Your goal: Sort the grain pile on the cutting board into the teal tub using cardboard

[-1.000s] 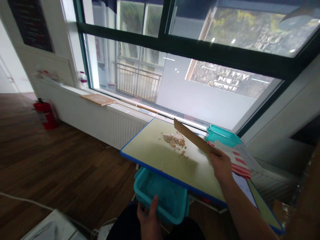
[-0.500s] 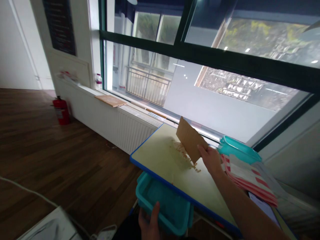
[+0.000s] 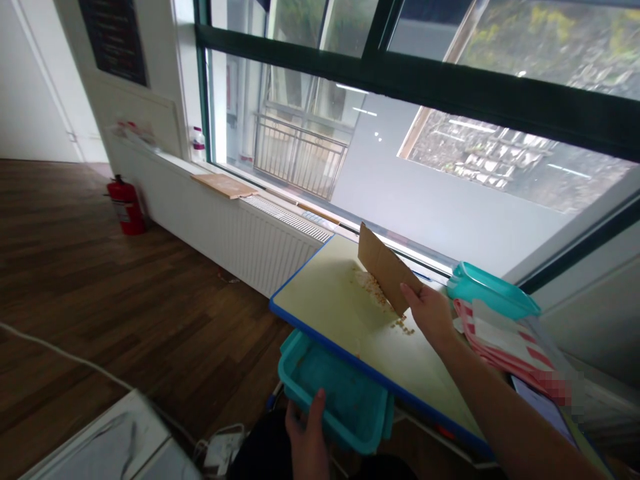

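My right hand [image 3: 429,312] grips the near end of a brown cardboard piece [image 3: 385,265], which stands tilted on edge over the pale yellow table [image 3: 313,283]. Along the cardboard's lower edge lies a strip of small brown and reddish crumbs [image 3: 374,288], with several bigger bits [image 3: 404,325] at its near end. Below the table's blue front edge, my left hand [image 3: 309,427] holds a teal plastic tray [image 3: 333,393] by its near rim, thumb over the edge. The tray's inside shows a few faint specks.
Another teal tray [image 3: 493,293] sits by the window at the table's right. Beside it lie a folded red-and-white striped cloth [image 3: 505,340] and a dark-edged tablet or phone [image 3: 543,410]. A radiator [image 3: 280,247] runs along the wall; a red fire extinguisher [image 3: 126,207] stands left.
The view has tilted down slightly and turned a little left. The cardboard stands steeper against the crumbs, still in my right hand. My left hand keeps the tray under the table edge.
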Tool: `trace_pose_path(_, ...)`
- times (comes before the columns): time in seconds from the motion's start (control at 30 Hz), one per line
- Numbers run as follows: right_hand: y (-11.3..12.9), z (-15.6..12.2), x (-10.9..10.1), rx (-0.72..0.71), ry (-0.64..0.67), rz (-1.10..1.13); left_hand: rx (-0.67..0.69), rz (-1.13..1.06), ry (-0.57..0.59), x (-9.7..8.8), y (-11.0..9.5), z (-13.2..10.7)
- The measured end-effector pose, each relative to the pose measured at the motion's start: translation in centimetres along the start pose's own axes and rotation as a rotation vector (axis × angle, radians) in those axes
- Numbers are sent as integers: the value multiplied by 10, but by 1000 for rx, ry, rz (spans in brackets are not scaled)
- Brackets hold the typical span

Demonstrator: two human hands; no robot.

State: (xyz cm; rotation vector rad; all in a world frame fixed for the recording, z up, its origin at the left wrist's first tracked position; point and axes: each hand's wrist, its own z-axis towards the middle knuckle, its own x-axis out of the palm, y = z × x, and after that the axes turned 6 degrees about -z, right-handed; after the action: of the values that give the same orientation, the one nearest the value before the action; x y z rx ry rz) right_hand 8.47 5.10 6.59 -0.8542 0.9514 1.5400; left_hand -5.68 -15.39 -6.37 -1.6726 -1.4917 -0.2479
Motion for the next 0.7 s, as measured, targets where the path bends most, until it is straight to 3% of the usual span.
trace_pose_path(0.3,3,8,-3,-52,60,-47,-72,-65,-95,-3,8,10)
trace_pose_path(0.43,3,9,-1,-62,48,-44,-40,-58,-50,-3,5,8)
trace_pose_path(0.7,5,19,-4,-44,78,11,-69,-58,-105,-1,2,7)
